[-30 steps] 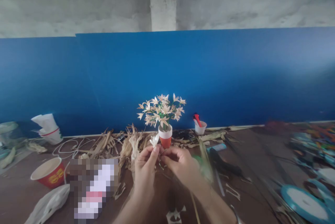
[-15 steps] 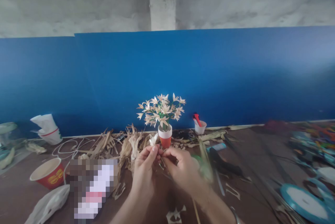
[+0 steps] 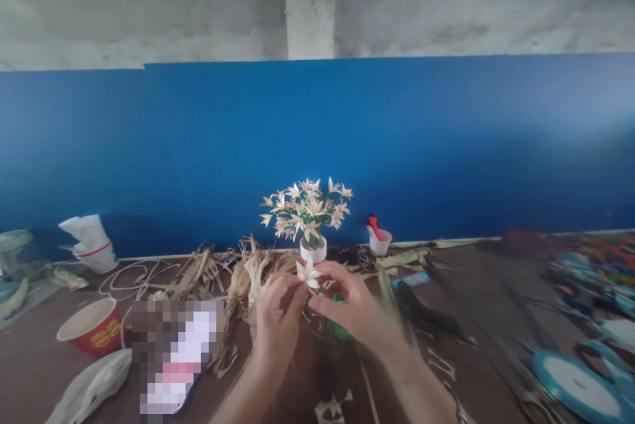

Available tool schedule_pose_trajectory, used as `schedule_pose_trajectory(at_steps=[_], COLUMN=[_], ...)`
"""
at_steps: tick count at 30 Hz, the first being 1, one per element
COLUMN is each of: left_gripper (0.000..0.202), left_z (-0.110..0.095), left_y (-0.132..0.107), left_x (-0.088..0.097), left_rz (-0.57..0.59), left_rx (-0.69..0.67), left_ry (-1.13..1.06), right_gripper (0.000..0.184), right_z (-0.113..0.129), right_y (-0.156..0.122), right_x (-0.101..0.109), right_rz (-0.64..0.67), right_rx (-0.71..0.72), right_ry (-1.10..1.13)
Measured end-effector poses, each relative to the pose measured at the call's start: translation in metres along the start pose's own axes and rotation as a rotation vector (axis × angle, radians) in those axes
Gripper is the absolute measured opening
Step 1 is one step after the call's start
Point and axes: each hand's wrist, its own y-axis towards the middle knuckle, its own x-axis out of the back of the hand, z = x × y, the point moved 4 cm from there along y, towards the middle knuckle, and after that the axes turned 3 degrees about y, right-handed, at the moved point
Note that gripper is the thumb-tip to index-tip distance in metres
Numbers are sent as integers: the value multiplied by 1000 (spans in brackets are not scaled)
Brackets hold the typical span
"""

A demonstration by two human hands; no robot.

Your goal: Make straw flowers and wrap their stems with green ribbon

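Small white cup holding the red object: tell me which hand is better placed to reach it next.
Probably the right hand: it is nearer the small white cup, which stands beyond it, while the left hand would likely have to cross over. Both are at the white flower now.

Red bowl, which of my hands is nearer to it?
Left. Your left hand is to the right of the red bowl, with dried husks between; your right hand is farther right, across the white flower.
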Motion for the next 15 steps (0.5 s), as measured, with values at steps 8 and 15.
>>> schedule_pose_trajectory(at_steps=[8,15], left_gripper=[12,13], left_z=[6,10], left_y=[-6,-7], left_x=[-12,-9], left_rz=[101,71], left_rx=[155,87], left_ry=[10,142], right_gripper=[18,14], right_z=[-1,-1], right_y=[3,1], right_x=[-2,-4], right_rz=[-105,-34], right_rx=[-150,-172], right_ry=[99,12])
